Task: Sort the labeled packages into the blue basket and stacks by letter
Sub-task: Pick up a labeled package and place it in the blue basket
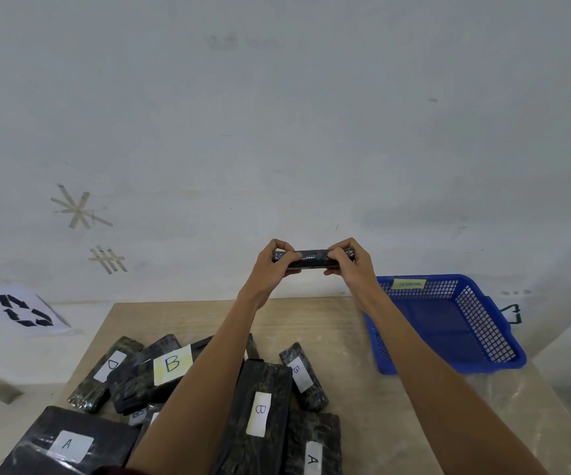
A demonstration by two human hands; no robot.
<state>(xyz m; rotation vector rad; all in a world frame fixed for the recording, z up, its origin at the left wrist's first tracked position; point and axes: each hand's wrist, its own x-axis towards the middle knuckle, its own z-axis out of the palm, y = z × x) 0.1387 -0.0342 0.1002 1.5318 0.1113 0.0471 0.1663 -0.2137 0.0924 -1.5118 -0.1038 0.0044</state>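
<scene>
Both hands curled round one dark package [312,260], left hand [274,265], right hand [349,265]

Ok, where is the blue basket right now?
In the head view, the blue basket sits at the far right of the table, just right of the right hand gripping a black package, apart from the package pile at near left.

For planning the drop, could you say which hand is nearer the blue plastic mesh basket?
Right: right hand just left of the blue plastic mesh basket; left hand farther left.
</scene>
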